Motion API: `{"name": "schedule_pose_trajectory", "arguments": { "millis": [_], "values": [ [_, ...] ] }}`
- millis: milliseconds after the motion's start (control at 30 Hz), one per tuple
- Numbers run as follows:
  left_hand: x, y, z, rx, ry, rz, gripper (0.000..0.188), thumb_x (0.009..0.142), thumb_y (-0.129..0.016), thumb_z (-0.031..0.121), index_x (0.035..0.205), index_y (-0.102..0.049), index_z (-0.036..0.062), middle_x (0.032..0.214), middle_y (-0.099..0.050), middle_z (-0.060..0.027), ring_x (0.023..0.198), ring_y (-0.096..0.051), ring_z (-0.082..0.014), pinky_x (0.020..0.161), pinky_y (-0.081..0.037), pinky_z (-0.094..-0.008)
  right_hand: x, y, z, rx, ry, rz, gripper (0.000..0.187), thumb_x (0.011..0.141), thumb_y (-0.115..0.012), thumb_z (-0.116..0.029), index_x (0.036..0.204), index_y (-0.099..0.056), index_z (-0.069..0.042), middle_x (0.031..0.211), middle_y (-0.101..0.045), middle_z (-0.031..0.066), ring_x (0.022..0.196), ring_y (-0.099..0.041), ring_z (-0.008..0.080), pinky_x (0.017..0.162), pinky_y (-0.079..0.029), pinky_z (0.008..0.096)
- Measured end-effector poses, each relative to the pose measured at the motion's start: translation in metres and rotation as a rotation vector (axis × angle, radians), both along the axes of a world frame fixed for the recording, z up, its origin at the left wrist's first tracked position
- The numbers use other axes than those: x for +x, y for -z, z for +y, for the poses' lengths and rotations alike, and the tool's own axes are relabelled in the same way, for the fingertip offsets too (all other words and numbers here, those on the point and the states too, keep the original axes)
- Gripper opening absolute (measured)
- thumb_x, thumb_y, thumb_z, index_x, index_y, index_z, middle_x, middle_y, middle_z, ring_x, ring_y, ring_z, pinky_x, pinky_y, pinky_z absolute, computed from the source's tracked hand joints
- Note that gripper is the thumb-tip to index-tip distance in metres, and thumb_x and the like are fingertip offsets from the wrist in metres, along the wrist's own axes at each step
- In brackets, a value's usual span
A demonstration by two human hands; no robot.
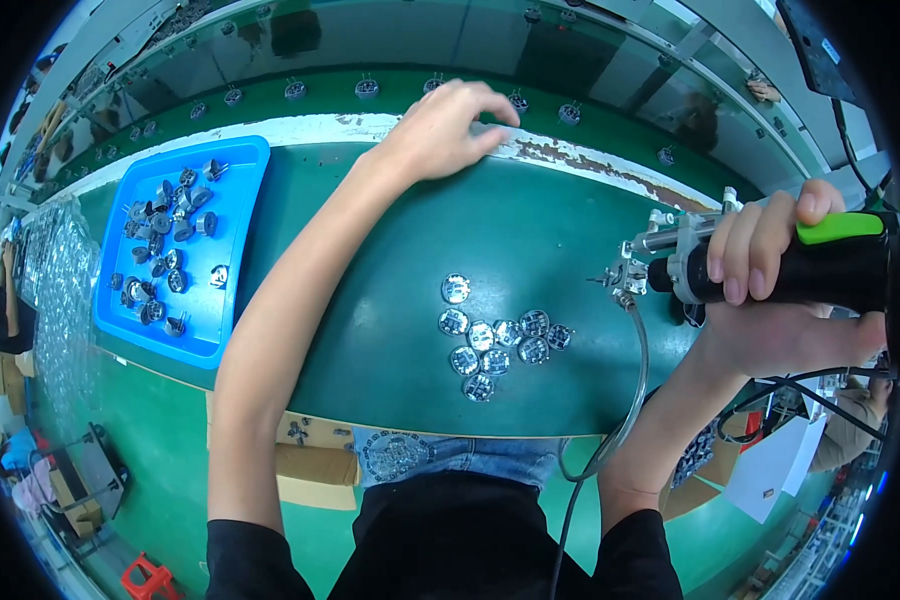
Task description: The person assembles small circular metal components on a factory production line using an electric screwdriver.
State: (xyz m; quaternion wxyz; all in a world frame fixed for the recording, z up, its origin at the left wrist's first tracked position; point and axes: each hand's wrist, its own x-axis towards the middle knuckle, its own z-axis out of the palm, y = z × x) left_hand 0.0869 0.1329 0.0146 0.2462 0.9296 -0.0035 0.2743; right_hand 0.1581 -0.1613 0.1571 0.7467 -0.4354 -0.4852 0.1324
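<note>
My left hand (455, 128) reaches over the table's white, worn far ledge, thumb and forefinger apart, with nothing seen between them. Just beyond it, on the green belt, stand small round metal parts with thin prongs; one part (518, 101) is close to the fingertips. At the right, my right hand (770, 265) is wrapped round a black cylindrical tool (830, 270) with a green lever (840, 228). A metal fitting with a thin tip (610, 280) points left from the tool. Several round silvery parts (481, 335) lie grouped on the green tabletop (390, 290) between my arms.
A blue tray (232, 310) at the left holds many dark round parts. From the metal fitting a grey hose (642, 370) hangs down over the table's near edge. Below are cardboard boxes (315, 465) and a red stool (150, 578). Other people are at the sides.
</note>
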Motion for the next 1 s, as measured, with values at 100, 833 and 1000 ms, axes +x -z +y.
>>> {"name": "schedule_pose_trajectory", "arguments": {
  "millis": [100,833,1000],
  "values": [
    [0.033,0.006,0.004,0.037,-0.103,-0.016,0.023,0.095,-0.072,0.022,0.112,-0.077,0.0082,0.111,-0.077,-0.0131,0.099,-0.071,-0.0331,0.091,-0.056,-0.0456,0.002,0.003,0.004,0.010,-0.047,0.025,0.098,0.084,-0.045,-0.096,0.117,-0.051,-0.004,0.067,-0.050,-0.0004,0.051,-0.051,0.0099,0.054,-0.045,0.0258],
    [-0.034,-0.003,-0.081,-0.179,0.434,0.172,0.015,0.082,-0.087,0.018,0.094,-0.084,0.0101,0.105,-0.079,-0.0021,0.101,-0.066,-0.0235,0.092,-0.056,-0.0387,-0.002,0.013,0.000,0.026,0.043,0.081,0.101,0.081,-0.043,-0.099,0.114,-0.054,-0.005,0.064,-0.048,-0.0009,0.048,-0.046,0.0097,0.050,-0.041,0.0265],
    [-0.035,0.010,-0.084,-0.286,0.514,0.192,0.014,0.082,-0.088,0.022,0.093,-0.085,0.0138,0.107,-0.080,0.0011,0.101,-0.065,-0.0194,0.097,-0.049,-0.0371,-0.004,0.014,0.003,-0.064,0.047,-0.159,0.098,0.085,-0.038,-0.096,0.115,-0.054,-0.004,0.066,-0.049,0.0002,0.049,-0.047,0.0114,0.052,-0.043,0.0281]
  ]
}}
